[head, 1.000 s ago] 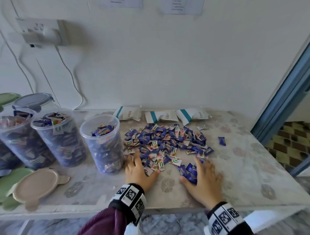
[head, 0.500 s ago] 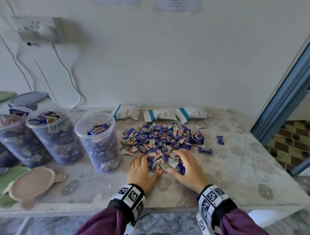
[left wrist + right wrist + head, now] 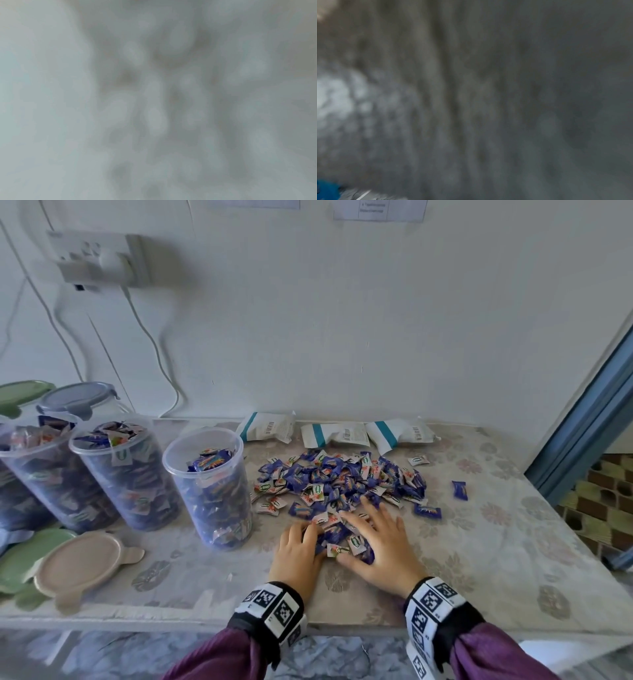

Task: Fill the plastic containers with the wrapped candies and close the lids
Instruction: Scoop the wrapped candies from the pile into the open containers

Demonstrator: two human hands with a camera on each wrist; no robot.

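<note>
Two hands have closed in over the last second: our left hand (image 3: pixel 298 553) and right hand (image 3: pixel 380 546) now meet at lower centre, raking candies (image 3: pixel 339 477) off the pile's near edge. Left fingers are curled into them, right fingers spread on top. We judge a scoop comes next, into the open container (image 3: pixel 209 484) at centre-left.

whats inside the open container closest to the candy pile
The container holds wrapped candies to just below its rim; no lid. Those in its middle are hidden by outer ones.
</note>
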